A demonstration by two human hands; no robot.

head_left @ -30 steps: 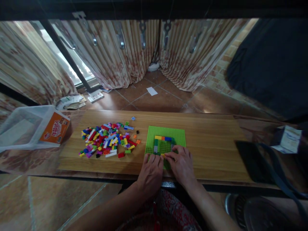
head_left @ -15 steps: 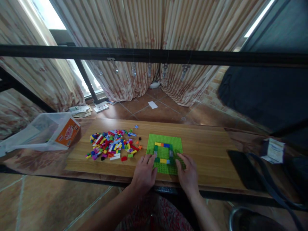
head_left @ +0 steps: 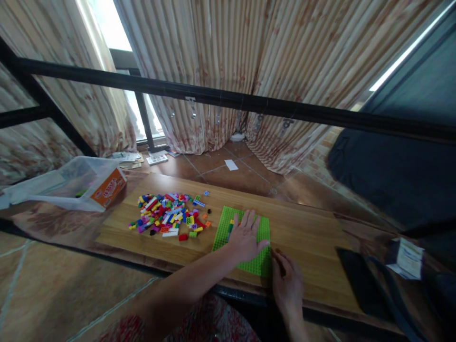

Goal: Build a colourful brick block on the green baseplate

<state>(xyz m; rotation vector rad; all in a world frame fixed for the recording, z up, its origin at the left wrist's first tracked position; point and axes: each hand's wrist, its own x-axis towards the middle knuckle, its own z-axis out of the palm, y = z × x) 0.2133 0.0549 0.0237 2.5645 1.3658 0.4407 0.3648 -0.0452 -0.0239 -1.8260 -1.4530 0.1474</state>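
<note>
My left hand (head_left: 245,240) lies flat with spread fingers over the toy brick frame on the green baseplate (head_left: 262,261). Beneath it the brick frame (head_left: 231,228) is mostly hidden; only a few yellow, green and grey bricks show at its left side. My right hand (head_left: 288,278) rests on the wooden board at the plate's lower right edge. Its fingers are loosely bent, with nothing visible in them. Left of the plate, a heap of loose toy bricks (head_left: 171,213) in many colours is spread out.
A clear plastic box (head_left: 81,183) with an orange label lies at the left end of the wooden board (head_left: 306,228). Toward the right are a black flat object (head_left: 363,280) with a strap and a white packet (head_left: 409,259). A black rail (head_left: 221,97) crosses beyond the board.
My left hand has moved from the frame's left side to lie across its top. My right hand has shifted down and right, off the plate's surface. The camera view has tilted.
</note>
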